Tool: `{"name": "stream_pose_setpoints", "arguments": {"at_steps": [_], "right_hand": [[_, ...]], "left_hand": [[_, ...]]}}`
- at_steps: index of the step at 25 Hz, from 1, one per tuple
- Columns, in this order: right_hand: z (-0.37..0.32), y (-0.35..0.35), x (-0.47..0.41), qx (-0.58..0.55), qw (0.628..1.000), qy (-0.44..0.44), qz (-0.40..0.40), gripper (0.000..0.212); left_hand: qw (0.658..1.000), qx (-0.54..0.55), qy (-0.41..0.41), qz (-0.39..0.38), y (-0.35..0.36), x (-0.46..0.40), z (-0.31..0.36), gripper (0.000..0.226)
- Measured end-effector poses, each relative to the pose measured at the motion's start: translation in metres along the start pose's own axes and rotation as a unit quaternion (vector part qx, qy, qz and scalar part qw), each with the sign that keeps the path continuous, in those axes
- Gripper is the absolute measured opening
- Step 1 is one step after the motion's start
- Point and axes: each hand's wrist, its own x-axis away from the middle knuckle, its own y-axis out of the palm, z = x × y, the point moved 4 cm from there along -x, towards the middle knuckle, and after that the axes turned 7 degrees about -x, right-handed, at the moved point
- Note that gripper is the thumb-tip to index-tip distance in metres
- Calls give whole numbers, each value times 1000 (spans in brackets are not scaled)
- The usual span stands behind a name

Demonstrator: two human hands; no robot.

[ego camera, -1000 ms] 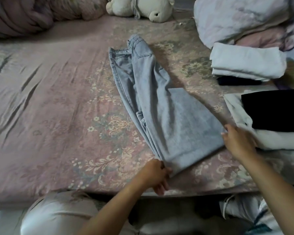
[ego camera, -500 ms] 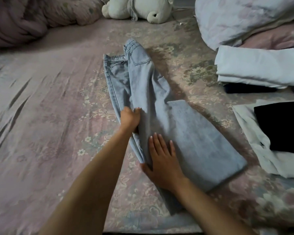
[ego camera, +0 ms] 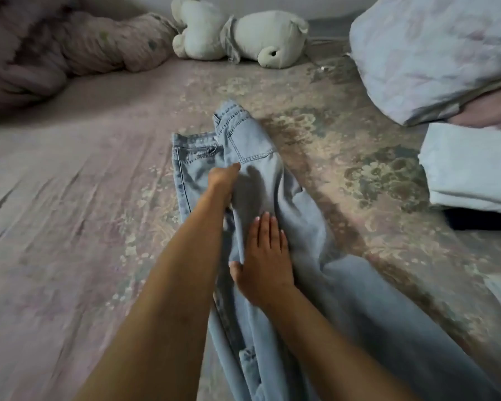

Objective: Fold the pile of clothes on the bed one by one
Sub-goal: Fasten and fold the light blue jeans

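Mid-bed, on the pink floral sheet (ego camera: pixel 70 227): light blue jeans (ego camera: pixel 272 192), folded lengthwise, waistband at the far end, legs running toward the near edge and out of frame at the bottom. Back pocket facing up near the waistband.

Left hand (ego camera: pixel 222 180) reaching forward onto the upper part of the jeans, just below the pocket; touching the denim, thumb extended, fingers hidden behind the hand, so grip state cannot be told. Right hand (ego camera: pixel 265 256) flat on the denim nearer the camera, fingers (ego camera: pixel 265 227) straight and together, pressing the cloth down, thumb at the folded left edge. Nothing grasped there.

Right side: folded white cloth (ego camera: pixel 472 175) stacked on something dark, well apart from the jeans. Above it, folded pale bedding (ego camera: pixel 434 53). Far edge: cream plush toy (ego camera: pixel 237 39) lying on its side. Far left: bunched pink quilt (ego camera: pixel 70 50).
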Motion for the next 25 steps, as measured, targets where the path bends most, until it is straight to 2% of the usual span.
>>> {"name": "stream_pose_setpoints", "arguments": {"at_steps": [2,4,5,6,7,9,11,14,17,19,21,22,24,25], "right_hand": [[-1,16,-14,6,999,28,-28,96],[2,32,-17,15,998,46,-52,85],[6,32,-15,24,997,46,-54,76],[4,28,-16,34,999,28,-15,67],[-1,19,-18,36,999,12,28,59],[-19,3,-19,26,997,0,74,53],[-38,1,-15,-19,995,-16,96,51],[-55,21,0,6,997,-24,67,52],[-52,35,7,5,998,-37,55,51],[-50,42,11,5,997,-55,52,51],[-51,49,12,20,998,-55,-6,53],[-54,46,12,22,998,-59,-29,54],[-56,27,7,-26,993,-78,-79,56],[-48,15,6,-39,987,-89,-127,54]], "left_hand": [[999,38,9,3,5,-28,12,55],[994,96,-17,-39,16,-49,19,58],[992,109,-24,-58,20,-54,23,57],[993,106,-3,-50,14,-58,30,52],[995,86,47,-6,1,-65,38,42],[981,-29,141,133,-33,-73,44,34],[958,-122,153,210,-68,-73,29,32],[965,-150,78,202,-88,-82,-7,43],[951,-169,134,220,-88,-87,-4,34],[945,-230,153,176,-87,-88,-9,35],[941,-268,148,147,-81,-81,-13,37],[925,-313,152,154,-75,-66,-8,43],[859,-420,230,178,-57,-20,6,61],[826,-468,285,135,-44,6,0,63]]}}
